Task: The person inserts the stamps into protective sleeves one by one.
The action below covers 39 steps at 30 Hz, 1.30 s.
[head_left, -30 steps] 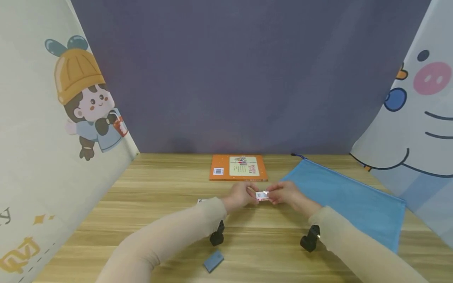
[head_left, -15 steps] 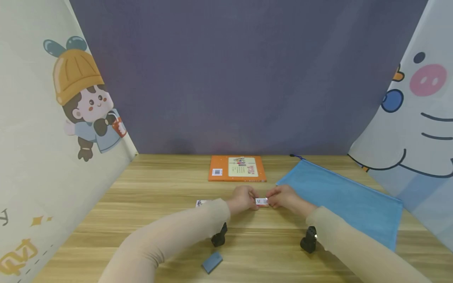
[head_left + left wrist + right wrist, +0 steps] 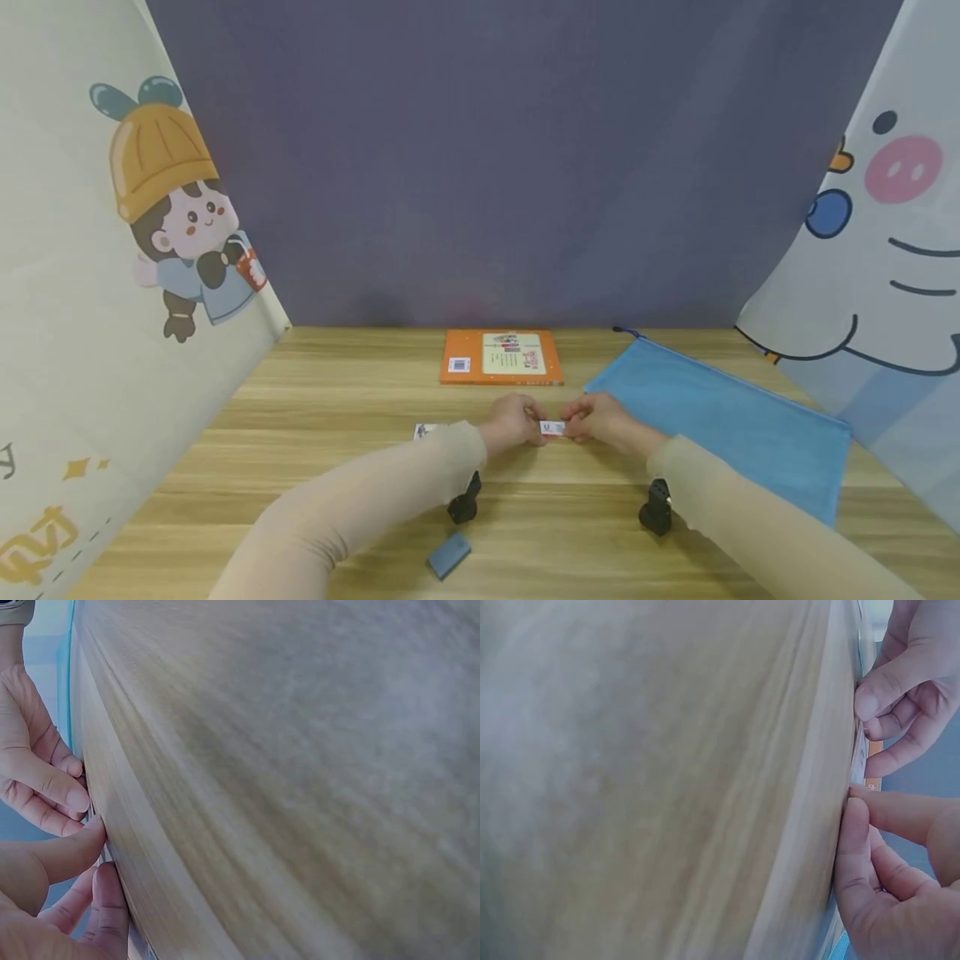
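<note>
A small white card (image 3: 552, 428) with a dark letter U and a red lower edge lies at table level between the two hands in the head view. My left hand (image 3: 516, 419) pinches its left end between thumb and fingers. At the right end, my right hand (image 3: 600, 419) holds it the same way, fingertips close to the wood. Both wrist views show the fingertips low at the tabletop, the card itself seen only as a thin edge. Left of my left hand lies another printed card (image 3: 427, 431), partly hidden by the sleeve.
An orange book (image 3: 501, 357) lies at the back of the wooden table (image 3: 330, 392). To the right a blue drawstring bag (image 3: 720, 425) is spread flat. One small grey-blue block (image 3: 449, 556) sits near the front, below the left forearm.
Both hands have come slightly down and nearer with the card, which now sits lower and flatter. Over the last half second they have barely moved.
</note>
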Tool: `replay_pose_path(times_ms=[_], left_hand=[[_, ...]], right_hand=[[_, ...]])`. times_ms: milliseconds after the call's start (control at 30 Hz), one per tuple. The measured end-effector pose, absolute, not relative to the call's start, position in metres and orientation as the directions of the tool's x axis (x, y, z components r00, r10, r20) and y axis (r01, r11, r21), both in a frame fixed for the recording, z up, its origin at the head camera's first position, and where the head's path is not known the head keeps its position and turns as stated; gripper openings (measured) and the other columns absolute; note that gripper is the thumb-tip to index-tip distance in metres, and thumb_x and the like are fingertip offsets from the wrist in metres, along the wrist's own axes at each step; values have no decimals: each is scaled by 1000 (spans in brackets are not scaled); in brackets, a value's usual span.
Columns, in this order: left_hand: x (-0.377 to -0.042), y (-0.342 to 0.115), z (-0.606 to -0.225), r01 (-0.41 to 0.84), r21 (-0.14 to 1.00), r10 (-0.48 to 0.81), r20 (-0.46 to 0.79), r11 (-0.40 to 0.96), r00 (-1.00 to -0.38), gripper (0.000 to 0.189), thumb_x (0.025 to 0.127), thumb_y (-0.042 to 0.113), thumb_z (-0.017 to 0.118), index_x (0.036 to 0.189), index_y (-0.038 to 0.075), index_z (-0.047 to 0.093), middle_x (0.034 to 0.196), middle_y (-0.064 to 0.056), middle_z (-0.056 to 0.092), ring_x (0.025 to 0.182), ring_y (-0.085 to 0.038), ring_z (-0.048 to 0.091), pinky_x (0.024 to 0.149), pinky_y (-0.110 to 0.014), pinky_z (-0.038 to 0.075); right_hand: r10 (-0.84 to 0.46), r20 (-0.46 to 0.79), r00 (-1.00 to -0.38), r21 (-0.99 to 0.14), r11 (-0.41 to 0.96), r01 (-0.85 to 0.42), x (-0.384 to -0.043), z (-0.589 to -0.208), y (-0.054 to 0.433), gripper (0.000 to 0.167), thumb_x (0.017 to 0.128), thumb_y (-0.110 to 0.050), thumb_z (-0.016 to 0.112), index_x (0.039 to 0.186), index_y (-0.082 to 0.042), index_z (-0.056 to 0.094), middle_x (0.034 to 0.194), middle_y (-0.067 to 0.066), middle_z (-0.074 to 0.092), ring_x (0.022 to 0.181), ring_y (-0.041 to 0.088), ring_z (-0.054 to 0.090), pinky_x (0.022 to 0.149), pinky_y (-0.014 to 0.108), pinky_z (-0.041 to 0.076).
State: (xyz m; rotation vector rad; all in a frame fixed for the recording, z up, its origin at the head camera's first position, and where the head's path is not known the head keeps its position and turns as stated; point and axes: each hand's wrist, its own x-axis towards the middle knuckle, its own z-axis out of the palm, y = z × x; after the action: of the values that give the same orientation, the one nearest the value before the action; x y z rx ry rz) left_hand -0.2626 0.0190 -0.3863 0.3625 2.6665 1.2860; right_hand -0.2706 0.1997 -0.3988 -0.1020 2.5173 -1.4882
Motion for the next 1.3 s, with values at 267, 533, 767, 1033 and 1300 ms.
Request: replay_pose_path(times_ms=[267, 533, 767, 1033, 1300], left_hand=[[-263, 20, -393, 141, 795, 289, -44, 590, -956, 36, 64, -5, 84, 96, 2, 70, 72, -3, 63, 59, -9, 50, 53, -17, 41], [-260, 20, -391, 149, 805, 306, -42, 574, -951, 36, 67, -6, 81, 100, 2, 69, 79, -9, 65, 61, -10, 50, 54, -18, 43], [-263, 20, -388, 124, 800, 291, -66, 588, -954, 37, 66, -4, 83, 99, 4, 69, 75, -5, 65, 62, -12, 54, 57, -20, 48], [-275, 11, -387, 101, 820, 317, -102, 564, -943, 35, 72, 3, 83, 103, 4, 68, 91, -5, 69, 76, -13, 60, 67, -23, 53], [-289, -14, -355, 155, 852, 326, -20, 501, -945, 33, 84, 9, 76, 115, 2, 66, 95, -10, 69, 88, -21, 65, 78, -32, 56]], right_hand=[[-183, -142, -973, -878, 477, 38, -267, -402, 202, 29, 80, 6, 71, 106, 14, 62, 78, 9, 61, 64, 11, 58, 59, 23, 54], [-177, -140, -974, -880, 473, 41, -268, -403, 205, 30, 80, 8, 70, 108, 15, 62, 82, 10, 61, 66, 11, 58, 59, 21, 54], [-196, -153, -969, -879, 474, 44, -269, -402, 205, 31, 81, 7, 70, 110, 14, 61, 82, 8, 61, 67, 10, 57, 58, 20, 53], [-254, -179, -951, -896, 441, 51, -277, -405, 208, 34, 83, 6, 67, 115, 16, 59, 91, 13, 63, 72, 11, 61, 64, 23, 56], [-210, -156, -965, -892, 450, 47, -279, -387, 222, 37, 87, 0, 66, 121, 13, 56, 110, 23, 64, 79, 14, 65, 72, 28, 58]])
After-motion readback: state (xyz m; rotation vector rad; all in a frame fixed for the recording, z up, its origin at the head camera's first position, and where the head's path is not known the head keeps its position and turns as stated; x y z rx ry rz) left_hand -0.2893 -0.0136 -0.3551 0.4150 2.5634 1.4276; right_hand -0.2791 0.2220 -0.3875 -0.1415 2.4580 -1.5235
